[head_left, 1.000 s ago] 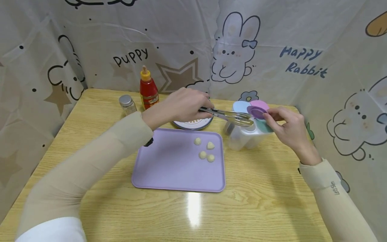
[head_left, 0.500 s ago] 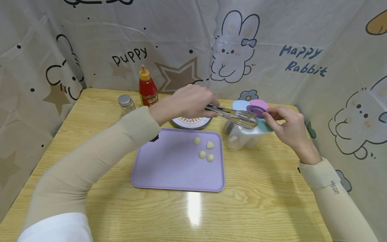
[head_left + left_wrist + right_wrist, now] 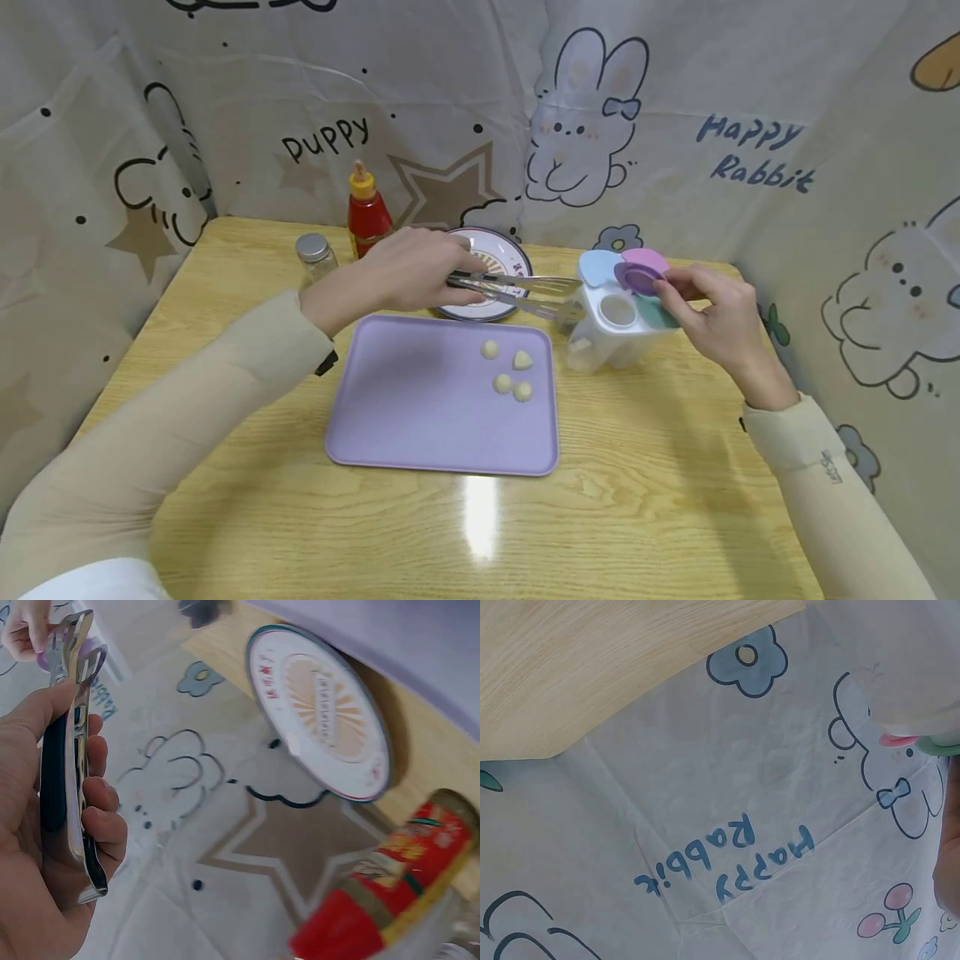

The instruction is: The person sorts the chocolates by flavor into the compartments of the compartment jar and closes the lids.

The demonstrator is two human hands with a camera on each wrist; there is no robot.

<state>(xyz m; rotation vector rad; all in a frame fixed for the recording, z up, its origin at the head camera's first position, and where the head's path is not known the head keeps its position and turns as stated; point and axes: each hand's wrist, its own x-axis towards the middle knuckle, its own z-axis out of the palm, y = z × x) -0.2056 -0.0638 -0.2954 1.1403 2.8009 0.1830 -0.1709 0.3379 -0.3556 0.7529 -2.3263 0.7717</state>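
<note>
My left hand (image 3: 438,279) grips a pair of metal tongs (image 3: 525,293) that point right, their tips just left of a white compartment container (image 3: 611,337). The left wrist view shows the tongs (image 3: 71,742) lying in my curled fingers. My right hand (image 3: 671,290) pinches the container's raised purple lid (image 3: 640,275), and one round compartment stands uncovered. Several pale dough balls (image 3: 510,373) lie at the right of a lilac tray (image 3: 420,417). I see nothing between the tongs' tips.
A round patterned plate (image 3: 491,250) sits behind the tray, partly under the tongs. A red sauce bottle (image 3: 367,217) and a small glass jar (image 3: 315,257) stand at the back left. Cartoon-printed cloth walls close in three sides of the wooden table (image 3: 645,500).
My left hand has drawn the tongs back to the left, away from the container's uncovered compartment to above the plate. The right hand still holds the purple lid up.
</note>
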